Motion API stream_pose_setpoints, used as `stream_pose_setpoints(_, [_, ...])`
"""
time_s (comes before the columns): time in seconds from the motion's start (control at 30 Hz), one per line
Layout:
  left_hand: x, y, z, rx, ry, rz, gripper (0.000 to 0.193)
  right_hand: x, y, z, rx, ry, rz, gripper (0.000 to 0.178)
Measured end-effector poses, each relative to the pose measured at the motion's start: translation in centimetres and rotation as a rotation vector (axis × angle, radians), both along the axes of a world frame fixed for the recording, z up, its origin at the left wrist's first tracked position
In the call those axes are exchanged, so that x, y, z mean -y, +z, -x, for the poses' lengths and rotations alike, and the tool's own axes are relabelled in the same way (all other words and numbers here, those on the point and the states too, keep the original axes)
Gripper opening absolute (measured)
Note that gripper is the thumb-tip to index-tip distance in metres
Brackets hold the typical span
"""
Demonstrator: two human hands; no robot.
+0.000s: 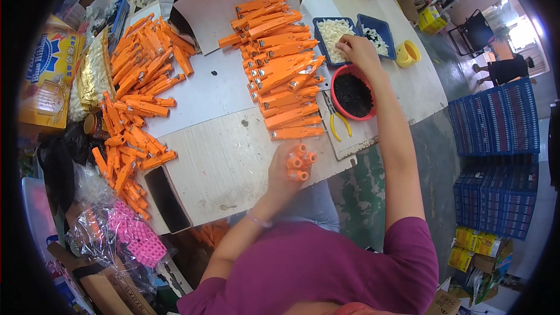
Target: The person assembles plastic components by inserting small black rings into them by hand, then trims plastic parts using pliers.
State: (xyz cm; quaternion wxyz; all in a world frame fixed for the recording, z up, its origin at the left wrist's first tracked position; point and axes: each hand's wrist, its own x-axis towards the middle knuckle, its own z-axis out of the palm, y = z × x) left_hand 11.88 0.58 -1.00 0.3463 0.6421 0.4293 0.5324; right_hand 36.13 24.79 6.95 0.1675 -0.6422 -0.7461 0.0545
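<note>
Near the table's front edge my left hand (281, 174) is closed round a bundle of several orange plastic pieces (299, 162), their round hollow ends facing up. My right hand (360, 52) reaches over a blue tray (317, 30) of small white parts (333, 30), fingertips drawn together at the parts. Whether they pinch one is hidden. Below that forearm sits a red round bowl (333, 98) of small black parts (352, 94). A row of orange plastic tool bodies (283, 70) with metal bits lies in the middle, just beyond my left hand.
A loose heap of orange bodies (146, 61) covers the table's left side, near a dark phone-like slab (167, 198). Yellow-handled pliers (338, 123) lie beside the bowl. A second blue tray (382, 25) and a yellow cup (406, 54) stand right. Blue crates (496, 119) are stacked beyond.
</note>
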Motion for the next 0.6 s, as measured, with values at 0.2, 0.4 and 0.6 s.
stream_pose_setpoints(0.2, [-0.2,0.3,-0.1,0.008,0.014,-0.019,0.050,0.1,-1.5,-1.1,-0.025,0.063,0.036,0.023])
stream_pose_setpoints(0.4, [-0.2,0.0,-0.5,0.009,0.026,-0.024,0.050,5.0,2.3,1.9,-0.294,0.052,-0.132,0.017])
stream_pose_setpoints(0.6, [0.0,0.3,0.2,0.034,0.018,-0.067,0.056,16.9,6.8,7.7,-0.562,0.445,0.175,0.013])
